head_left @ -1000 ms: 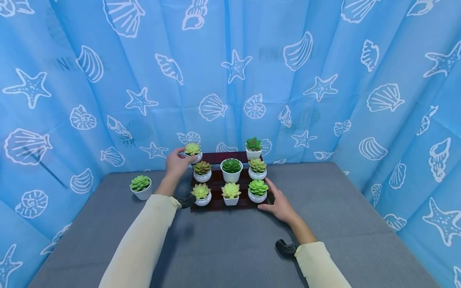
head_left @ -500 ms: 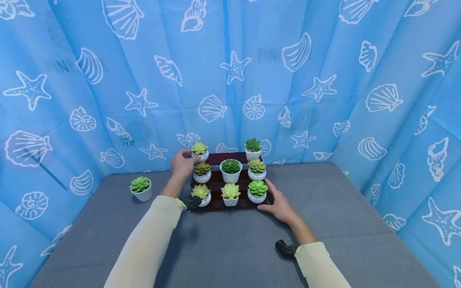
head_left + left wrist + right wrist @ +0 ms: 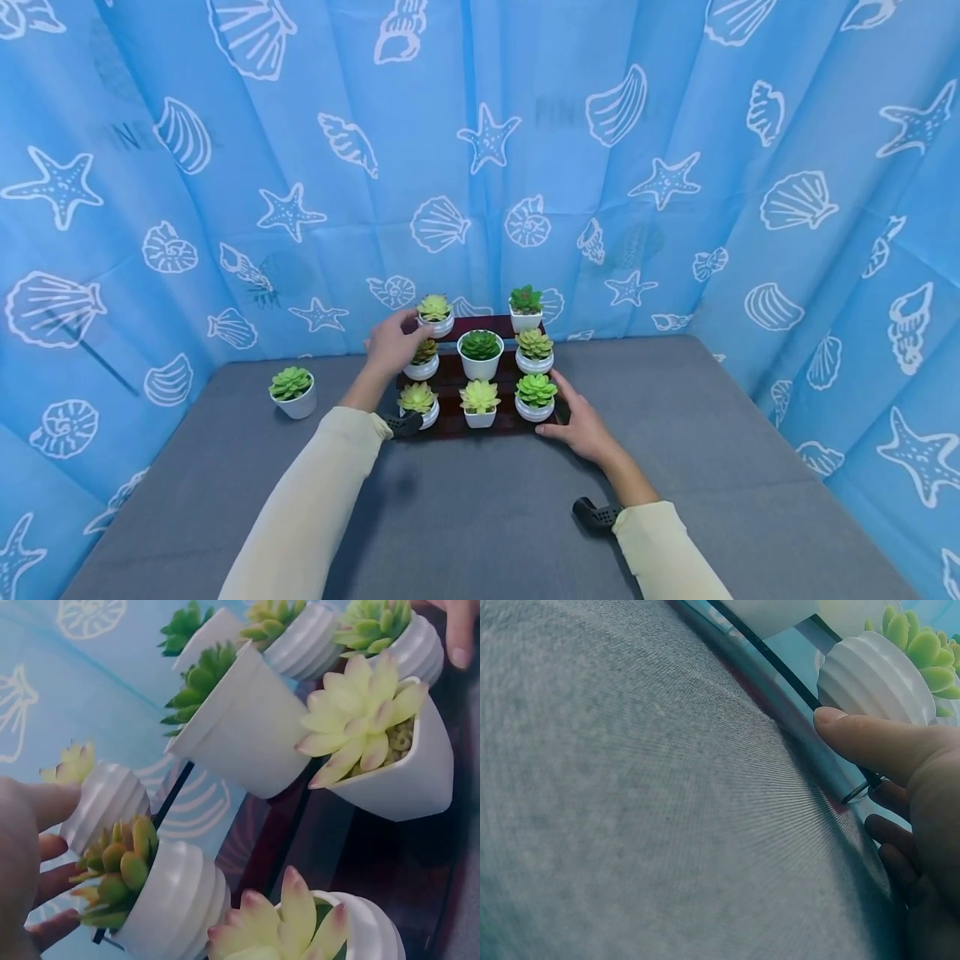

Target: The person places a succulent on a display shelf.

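Note:
My left hand [image 3: 395, 340] pinches a small white ribbed pot with a pale succulent [image 3: 435, 309] at the top left of a dark red tiered stand [image 3: 453, 430]. In the left wrist view its thumb lies against the ribbed pot [image 3: 112, 802], and its other fingers reach behind a reddish-green succulent [image 3: 124, 859]. Whether the held pot touches the top tier cannot be told. My right hand [image 3: 585, 427] grips the stand's front right corner, beside a bright green succulent [image 3: 536, 397]. In the right wrist view the thumb [image 3: 870, 739] is on the stand's edge, with the fingers curled behind it.
Several other potted succulents stand on the tiers, among them a dark green one [image 3: 480, 353] in the middle and a red-tipped one [image 3: 526, 308] at top right. Another potted succulent [image 3: 293, 391] sits on the grey table [image 3: 480, 533] at left. A blue shell-print curtain [image 3: 487, 192] hangs behind.
My left hand has moved the pale succulent to the right along the stand's top left, and now partly covers the reddish-green one. My right hand has stayed at the stand's corner.

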The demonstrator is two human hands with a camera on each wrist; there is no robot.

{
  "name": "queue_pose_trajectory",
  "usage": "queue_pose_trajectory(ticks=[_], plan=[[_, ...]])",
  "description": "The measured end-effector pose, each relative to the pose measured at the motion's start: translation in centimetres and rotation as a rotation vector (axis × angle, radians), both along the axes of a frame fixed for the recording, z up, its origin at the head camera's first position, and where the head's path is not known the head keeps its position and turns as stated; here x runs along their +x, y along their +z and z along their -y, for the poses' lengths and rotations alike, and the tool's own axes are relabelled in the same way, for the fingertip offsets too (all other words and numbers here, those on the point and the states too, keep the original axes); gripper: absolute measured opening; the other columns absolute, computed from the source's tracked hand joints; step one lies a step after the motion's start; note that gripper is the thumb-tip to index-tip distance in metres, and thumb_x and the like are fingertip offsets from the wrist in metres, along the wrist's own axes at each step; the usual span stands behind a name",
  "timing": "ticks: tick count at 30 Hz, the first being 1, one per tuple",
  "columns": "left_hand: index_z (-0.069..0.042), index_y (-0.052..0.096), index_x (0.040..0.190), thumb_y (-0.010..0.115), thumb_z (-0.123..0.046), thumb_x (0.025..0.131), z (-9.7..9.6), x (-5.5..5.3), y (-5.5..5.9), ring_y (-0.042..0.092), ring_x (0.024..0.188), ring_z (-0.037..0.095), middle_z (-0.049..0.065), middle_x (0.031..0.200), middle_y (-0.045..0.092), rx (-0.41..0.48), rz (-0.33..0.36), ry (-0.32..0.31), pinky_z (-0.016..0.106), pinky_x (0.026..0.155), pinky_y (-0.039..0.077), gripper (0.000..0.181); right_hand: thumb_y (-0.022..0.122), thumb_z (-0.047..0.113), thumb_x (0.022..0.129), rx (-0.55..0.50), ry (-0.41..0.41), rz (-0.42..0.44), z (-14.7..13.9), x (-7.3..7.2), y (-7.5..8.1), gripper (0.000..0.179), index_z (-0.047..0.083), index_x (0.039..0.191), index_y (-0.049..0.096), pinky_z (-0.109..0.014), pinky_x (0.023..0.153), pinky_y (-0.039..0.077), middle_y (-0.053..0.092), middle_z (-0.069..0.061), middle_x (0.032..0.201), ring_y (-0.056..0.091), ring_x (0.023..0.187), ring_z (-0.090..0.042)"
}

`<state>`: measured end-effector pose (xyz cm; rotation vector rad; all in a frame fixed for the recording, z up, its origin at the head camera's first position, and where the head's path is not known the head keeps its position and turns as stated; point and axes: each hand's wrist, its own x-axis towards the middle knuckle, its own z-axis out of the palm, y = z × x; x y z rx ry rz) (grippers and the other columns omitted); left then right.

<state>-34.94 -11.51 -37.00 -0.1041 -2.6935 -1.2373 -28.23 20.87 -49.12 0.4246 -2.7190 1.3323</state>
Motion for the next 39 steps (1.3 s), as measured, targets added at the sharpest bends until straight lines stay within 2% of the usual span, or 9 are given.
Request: queue_pose_trajectory(ticks=[2,7,12,20,24,39], plan=[[-0.012,0.058,0.134,0.061,-0.041,0.094,-0.3,-0.1,0.1,0.050,0.118,0.032,0.010,0.121,0.064,-0.049,-0.021,0.033,0.060,0.101,0.022,0.050,0.082,0.019,0.079,-0.003,-0.002,0.002,0.0,0.0,0.0,0.098,0.013,0.156,0.021,-0.062,0.102,0.032,0.041,-0.024,0.146,0.040,0.130,-0.041],[-0.012,0.065,0.123,0.064,-0.038,0.092,-0.8,-0.2,0.7,0.058,0.105,0.029,0.008,0.107,0.069,-0.072,-0.039,0.062,0.059,0.099,0.025,0.041,0.082,0.020,0.079,0.000,-0.001,0.005,0.0,0.0,0.0,0.098,0.014,0.156,0.021,-0.062,0.102,0.032,0.042,-0.024,0.146,0.040,0.130,-0.041],[-0.011,0.065,0.124,0.066,-0.036,0.091,-1.1,-0.1,1.1,0.060,0.105,0.029,0.008,0.109,0.070,-0.075,-0.023,0.005,0.062,0.101,0.023,0.041,0.083,0.020,0.078,0.003,0.000,-0.011,0.0,0.0,0.0,0.099,0.013,0.155,0.022,-0.063,0.102,0.033,0.043,-0.025,0.144,0.041,0.129,-0.042],[-0.014,0.059,0.133,0.066,-0.038,0.092,-1.8,-0.1,1.1,0.057,0.111,0.026,0.003,0.115,0.068,-0.149,0.003,-0.089,0.055,0.096,0.026,0.048,0.083,0.021,0.078,0.011,-0.002,-0.005,0.0,0.1,0.0,0.099,0.012,0.155,0.021,-0.062,0.102,0.033,0.042,-0.025,0.145,0.041,0.129,-0.043],[-0.014,0.058,0.135,0.066,-0.037,0.092,-2.2,-0.1,1.2,0.056,0.113,0.026,0.003,0.117,0.067,-0.151,0.010,-0.123,0.056,0.097,0.024,0.049,0.083,0.020,0.078,0.003,-0.003,-0.007,0.0,0.0,0.0,0.099,0.013,0.155,0.021,-0.062,0.102,0.032,0.043,-0.025,0.144,0.040,0.129,-0.042],[-0.016,0.055,0.138,0.066,-0.038,0.092,-3.1,-0.5,1.1,0.052,0.120,0.025,0.000,0.122,0.066,-0.143,0.035,-0.173,0.058,0.103,0.019,0.052,0.082,0.022,0.079,0.014,-0.012,0.017,0.0,-0.1,-0.1,0.099,0.015,0.156,0.020,-0.062,0.102,0.032,0.040,-0.023,0.147,0.039,0.130,-0.042]])
